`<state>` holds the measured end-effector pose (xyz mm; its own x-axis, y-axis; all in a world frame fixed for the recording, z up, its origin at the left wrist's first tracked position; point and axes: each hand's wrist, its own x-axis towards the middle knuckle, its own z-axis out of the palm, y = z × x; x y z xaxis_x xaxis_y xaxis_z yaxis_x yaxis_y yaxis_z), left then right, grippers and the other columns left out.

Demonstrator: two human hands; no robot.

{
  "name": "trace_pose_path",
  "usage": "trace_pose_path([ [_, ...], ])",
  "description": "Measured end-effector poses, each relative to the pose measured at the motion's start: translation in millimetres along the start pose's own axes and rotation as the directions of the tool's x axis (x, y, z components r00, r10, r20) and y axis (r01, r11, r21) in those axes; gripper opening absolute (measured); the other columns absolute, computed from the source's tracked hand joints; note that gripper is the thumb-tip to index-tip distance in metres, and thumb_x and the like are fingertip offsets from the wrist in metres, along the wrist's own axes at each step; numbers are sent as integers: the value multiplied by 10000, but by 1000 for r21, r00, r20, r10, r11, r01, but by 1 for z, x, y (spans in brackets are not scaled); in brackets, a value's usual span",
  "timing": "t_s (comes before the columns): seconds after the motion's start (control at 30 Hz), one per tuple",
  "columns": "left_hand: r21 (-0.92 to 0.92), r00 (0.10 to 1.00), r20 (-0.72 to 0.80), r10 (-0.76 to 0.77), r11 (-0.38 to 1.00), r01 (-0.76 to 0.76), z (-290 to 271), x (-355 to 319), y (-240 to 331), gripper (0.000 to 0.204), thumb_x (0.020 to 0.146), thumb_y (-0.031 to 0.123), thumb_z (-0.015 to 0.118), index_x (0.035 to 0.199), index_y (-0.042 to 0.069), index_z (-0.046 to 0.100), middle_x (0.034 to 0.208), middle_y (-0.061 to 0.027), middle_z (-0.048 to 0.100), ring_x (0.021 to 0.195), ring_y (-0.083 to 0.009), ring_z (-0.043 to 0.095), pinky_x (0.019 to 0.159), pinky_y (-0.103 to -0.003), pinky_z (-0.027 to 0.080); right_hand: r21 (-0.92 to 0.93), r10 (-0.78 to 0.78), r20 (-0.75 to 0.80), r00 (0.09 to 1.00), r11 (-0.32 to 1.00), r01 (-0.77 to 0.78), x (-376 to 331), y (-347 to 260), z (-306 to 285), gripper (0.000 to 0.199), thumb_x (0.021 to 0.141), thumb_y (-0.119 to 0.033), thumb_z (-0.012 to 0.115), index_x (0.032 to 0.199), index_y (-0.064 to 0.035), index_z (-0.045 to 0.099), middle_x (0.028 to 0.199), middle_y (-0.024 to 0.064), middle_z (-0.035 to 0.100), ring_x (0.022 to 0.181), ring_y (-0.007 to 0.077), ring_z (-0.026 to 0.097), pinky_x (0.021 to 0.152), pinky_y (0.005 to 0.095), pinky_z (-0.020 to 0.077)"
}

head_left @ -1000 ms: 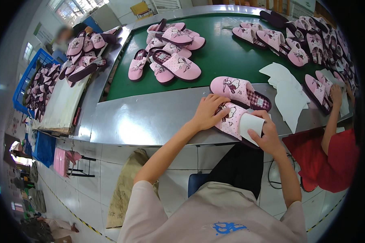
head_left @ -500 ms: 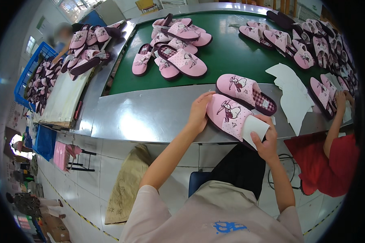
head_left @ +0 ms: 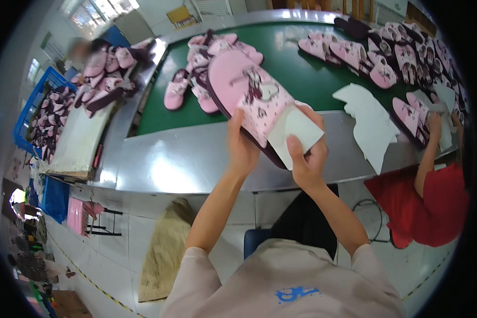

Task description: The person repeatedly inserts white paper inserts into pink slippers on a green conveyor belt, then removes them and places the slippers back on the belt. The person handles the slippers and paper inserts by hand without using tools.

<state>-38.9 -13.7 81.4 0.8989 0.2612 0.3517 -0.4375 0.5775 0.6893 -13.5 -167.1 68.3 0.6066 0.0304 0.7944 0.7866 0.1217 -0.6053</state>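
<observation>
A pink slipper (head_left: 252, 87) with a cartoon print and dark sole is raised over the metal edge of the table, toe pointing up and left. My left hand (head_left: 242, 146) grips its side near the middle. At the heel end, my right hand (head_left: 311, 153) clasps the slipper together with a white card (head_left: 297, 131), thumb pressed on the card. The card's far end goes into the slipper's opening. No second slipper shows beside it; anything behind the raised one is hidden. To the right lies a fanned stack of white cards (head_left: 370, 130).
Behind the raised slipper, more slippers (head_left: 175, 93) are piled on the green tabletop (head_left: 281, 40). Slippers (head_left: 405, 55) crowd the far right, near a co-worker's hand (head_left: 434, 127) and red clothing (head_left: 442, 204). At left are a slipper-laden board (head_left: 82, 140) and a blue crate (head_left: 24, 124).
Both hands have lifted the slipper with its card up and to the left, closer to view. The other slipper that lay behind it on the table no longer shows.
</observation>
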Motion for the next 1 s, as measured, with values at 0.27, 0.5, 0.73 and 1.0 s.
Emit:
trace_pose_path([
  [0.27, 45, 950, 92, 298, 952, -303, 44, 27, 108, 631, 1129, 511, 455, 1521, 18, 466, 1445, -108, 626, 1290, -236, 638, 1109, -390, 504, 240, -181, -80, 980, 951, 195, 73, -42, 83, 471, 990, -275, 714, 1337, 36, 648, 1478, 231, 541, 1303, 352, 566, 1071, 435, 466],
  [0.5, 284, 920, 54, 389, 877, -388, 36, 9, 119, 736, 1103, 644, 373, 1541, 59, 459, 1469, -95, 616, 1314, -246, 628, 1094, -396, 525, 272, -237, -18, 971, 933, 233, 53, -48, 92, 473, 951, -251, 761, 1293, 62, 674, 1462, 254, 548, 1260, 358, 596, 1046, 433, 490],
  [0.73, 194, 962, 21, 274, 942, -273, 31, 12, 110, 681, 1111, 593, 378, 1529, 62, 463, 1449, -113, 619, 1294, -257, 639, 1076, -403, 541, 223, -124, 89, 988, 970, 102, 44, -43, 83, 469, 947, -241, 752, 1298, 60, 674, 1438, 241, 571, 1288, 355, 573, 1057, 447, 476],
  [1.0, 104, 965, -25, 260, 961, -256, 29, 22, 86, 641, 1087, 550, 427, 1483, 52, 507, 1396, -122, 651, 1258, -268, 658, 1058, -416, 549, 235, -49, 100, 994, 972, 25, 44, -33, 62, 468, 951, -236, 735, 1308, 59, 666, 1435, 235, 572, 1285, 346, 580, 1056, 441, 482],
])
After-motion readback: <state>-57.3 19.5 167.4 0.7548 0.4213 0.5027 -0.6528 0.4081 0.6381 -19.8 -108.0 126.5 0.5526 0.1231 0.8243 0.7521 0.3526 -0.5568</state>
